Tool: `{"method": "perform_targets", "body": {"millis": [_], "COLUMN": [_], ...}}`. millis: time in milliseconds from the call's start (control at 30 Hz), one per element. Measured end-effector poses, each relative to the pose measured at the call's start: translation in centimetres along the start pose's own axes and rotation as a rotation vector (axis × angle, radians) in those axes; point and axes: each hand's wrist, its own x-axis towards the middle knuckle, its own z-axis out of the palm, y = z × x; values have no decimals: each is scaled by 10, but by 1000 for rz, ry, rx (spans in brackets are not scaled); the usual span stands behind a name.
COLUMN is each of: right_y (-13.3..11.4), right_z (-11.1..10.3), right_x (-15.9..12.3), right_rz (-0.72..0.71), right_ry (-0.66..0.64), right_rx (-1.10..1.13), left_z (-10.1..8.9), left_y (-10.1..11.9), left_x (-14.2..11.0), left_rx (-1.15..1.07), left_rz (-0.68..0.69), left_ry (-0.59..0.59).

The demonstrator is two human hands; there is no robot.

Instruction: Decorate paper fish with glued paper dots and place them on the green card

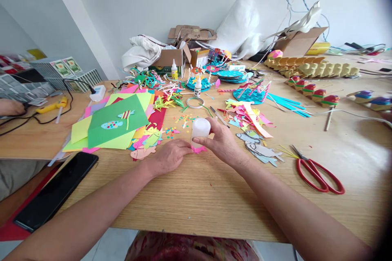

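Gripping a white bottle (200,127) with the right hand (225,142) at the centre of the frame, pressing the thumb across its near face and curling the fingers round its right side. Holding it base up, directly over a small pink piece (199,149). Cannot tell of any contact between nozzle and piece, both being partly covered.

With the left hand (171,155), keeping the fingers close together, slightly bent and pointing right, touching the left end of the pink piece with the tips. Cannot tell whether pinching it or only pressing it down on the table (183,200).

Toward the near edge, across the lower middle of the frame, offering a broad strip of bare wood between the forearms. To the right, giving more room as far as the red-handled scissors (320,175). At lower left, past the left forearm, meeting a phone (58,189) near the table's left corner.

Hemmed in on the other sides: at left of centre, by fish cutouts (150,140) and a paper stack (119,120); just above the bottle, by paper bits (183,119), a ring (195,102) and a glue bottle (198,86); right of the right hand, by grey fish (260,149) and paper scraps (246,114).
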Motion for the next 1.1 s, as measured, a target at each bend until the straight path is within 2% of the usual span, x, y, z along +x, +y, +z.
{"method": "perform_targets", "body": {"millis": [733,1100], "right_y": [-1,2], "right_z": [-1,-5], "right_x": [-2,-1], "right_rz": [-21,15], "right_ry": [-10,3], "right_rx": [48,-7], "left_z": [-1,0], "left_y": [0,-1], "left_x": [0,-1], "left_rx": [-14,3], "left_rz": [-8,-10], "left_ry": [-1,-10]}}
